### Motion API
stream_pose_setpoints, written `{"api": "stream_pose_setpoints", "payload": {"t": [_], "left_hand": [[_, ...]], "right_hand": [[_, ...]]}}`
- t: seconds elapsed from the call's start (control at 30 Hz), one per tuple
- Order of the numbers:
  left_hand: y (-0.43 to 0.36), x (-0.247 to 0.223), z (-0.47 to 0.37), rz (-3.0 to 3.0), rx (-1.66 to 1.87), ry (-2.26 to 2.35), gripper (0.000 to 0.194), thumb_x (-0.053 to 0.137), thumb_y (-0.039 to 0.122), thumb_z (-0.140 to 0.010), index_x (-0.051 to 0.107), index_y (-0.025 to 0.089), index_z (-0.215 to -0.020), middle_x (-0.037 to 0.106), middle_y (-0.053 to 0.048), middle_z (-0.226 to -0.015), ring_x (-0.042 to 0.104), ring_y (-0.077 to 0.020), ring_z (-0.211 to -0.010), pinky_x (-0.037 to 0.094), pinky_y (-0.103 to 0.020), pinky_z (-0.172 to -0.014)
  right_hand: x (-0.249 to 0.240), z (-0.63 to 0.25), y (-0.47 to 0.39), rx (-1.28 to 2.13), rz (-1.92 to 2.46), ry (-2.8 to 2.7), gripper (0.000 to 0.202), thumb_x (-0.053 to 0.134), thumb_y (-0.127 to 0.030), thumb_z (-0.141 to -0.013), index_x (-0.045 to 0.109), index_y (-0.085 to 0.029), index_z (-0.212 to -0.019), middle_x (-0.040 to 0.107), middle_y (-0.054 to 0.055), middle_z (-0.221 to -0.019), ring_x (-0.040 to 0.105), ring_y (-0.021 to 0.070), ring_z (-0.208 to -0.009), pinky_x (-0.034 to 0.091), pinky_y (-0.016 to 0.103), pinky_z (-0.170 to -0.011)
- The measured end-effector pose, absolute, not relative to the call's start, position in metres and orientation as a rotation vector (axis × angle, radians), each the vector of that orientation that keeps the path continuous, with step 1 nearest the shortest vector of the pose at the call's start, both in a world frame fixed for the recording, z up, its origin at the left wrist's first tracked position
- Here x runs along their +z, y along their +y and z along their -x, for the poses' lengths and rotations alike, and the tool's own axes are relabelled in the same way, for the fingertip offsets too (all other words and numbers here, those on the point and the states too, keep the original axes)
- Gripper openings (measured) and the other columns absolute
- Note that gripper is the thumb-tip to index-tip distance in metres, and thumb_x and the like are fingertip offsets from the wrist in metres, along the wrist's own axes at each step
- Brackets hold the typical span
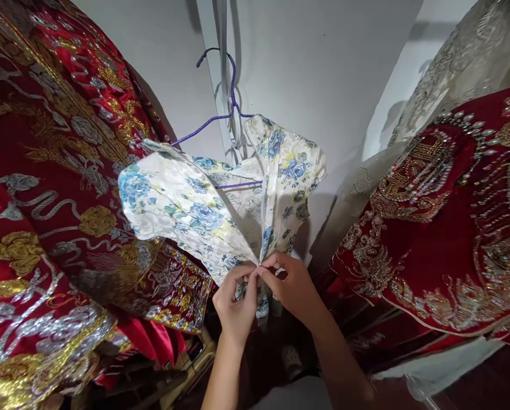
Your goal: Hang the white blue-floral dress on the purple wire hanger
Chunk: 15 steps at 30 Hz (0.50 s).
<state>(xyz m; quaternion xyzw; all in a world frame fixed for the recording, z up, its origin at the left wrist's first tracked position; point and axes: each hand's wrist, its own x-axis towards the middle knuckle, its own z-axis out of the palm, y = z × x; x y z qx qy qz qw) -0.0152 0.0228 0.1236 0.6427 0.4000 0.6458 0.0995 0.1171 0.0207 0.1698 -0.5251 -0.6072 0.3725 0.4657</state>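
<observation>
A white floral dress (208, 213) with blue and yellow flowers hangs on a purple hanger (204, 124), its front open in a V down to the hands. My left hand (237, 299) pinches the fabric at the bottom of that V. My right hand (290, 285) pinches the same spot from the right, and the fingertips of both hands meet there. Whatever small part lies between the fingertips is hidden. Below the hands the lower part of the dress shows only in part.
Red garments (79, 171) with gold and silver embroidery fill the left side. On the right hang a beaded red garment (460, 228) and a pale lace one (460, 80). A metal rail (221, 74) runs down the grey wall (323, 62). A light shoe (291, 360) shows below.
</observation>
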Motion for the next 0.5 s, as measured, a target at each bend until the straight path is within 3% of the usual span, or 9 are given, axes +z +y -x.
{"api": "stream_pose_setpoints", "payload": {"t": [0.17,0.33,0.5], "left_hand": [[0.026,0.118,0.014,-1.856,1.905,1.212,0.007,0.066,0.017,-0.09,0.063,0.02,-0.094,0.068,-0.004,-0.085,0.066,-0.0143,-0.075,0.054,-0.025,-0.067],[0.03,0.115,0.013,-1.747,1.918,1.183,0.013,0.064,0.02,-0.092,0.052,0.021,-0.089,0.067,-0.005,-0.089,0.067,-0.0151,-0.081,0.053,-0.025,-0.07],[0.038,0.112,0.006,-1.706,1.85,1.105,0.022,0.059,0.021,-0.094,0.04,0.022,-0.082,0.061,-0.004,-0.085,0.065,-0.0165,-0.088,0.052,-0.028,-0.078]], "right_hand": [[0.168,-0.127,0.027,0.912,1.242,-1.586,0.023,0.062,-0.031,-0.085,0.056,-0.02,-0.065,0.059,-0.001,-0.065,0.054,0.0142,-0.064,0.04,0.024,-0.056],[0.171,-0.131,0.045,1.371,1.072,-1.521,0.024,0.063,-0.035,-0.082,0.059,-0.02,-0.065,0.05,-0.005,-0.049,0.042,0.0094,-0.044,0.032,0.022,-0.045],[0.219,-0.133,0.083,1.37,0.793,-1.258,0.033,0.076,-0.04,-0.075,0.055,-0.02,-0.058,0.044,-0.007,-0.046,0.033,0.0055,-0.039,0.026,0.022,-0.041]]}}
